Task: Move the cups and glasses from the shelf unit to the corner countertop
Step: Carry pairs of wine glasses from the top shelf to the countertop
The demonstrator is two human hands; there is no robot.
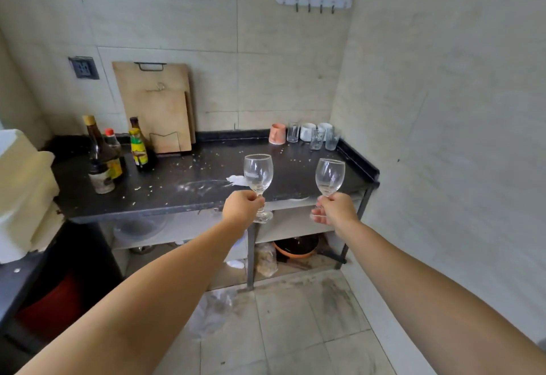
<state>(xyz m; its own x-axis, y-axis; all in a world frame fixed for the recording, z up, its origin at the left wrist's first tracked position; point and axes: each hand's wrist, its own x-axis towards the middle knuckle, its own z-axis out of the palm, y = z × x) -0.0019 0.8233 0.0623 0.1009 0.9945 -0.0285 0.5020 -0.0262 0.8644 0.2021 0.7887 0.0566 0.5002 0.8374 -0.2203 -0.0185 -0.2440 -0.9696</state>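
My left hand [240,207] grips the stem of a clear wine glass [258,172], held upright in front of the dark countertop [183,185]. My right hand [336,207] holds a second clear wine glass [330,176] by its stem, also upright. Both glasses hang above the counter's front edge. In the far right corner of the countertop stand a pink cup [277,133], two white mugs [308,131] and several clear tumblers [317,138]. The shelf unit is out of view.
Sauce bottles [102,156] stand at the counter's left, with cutting boards [156,105] leaning on the wall behind. Crumbs and a white smear [236,180] lie mid-counter. A pan [295,246] sits on the lower shelf. A white container [20,191] stands at left.
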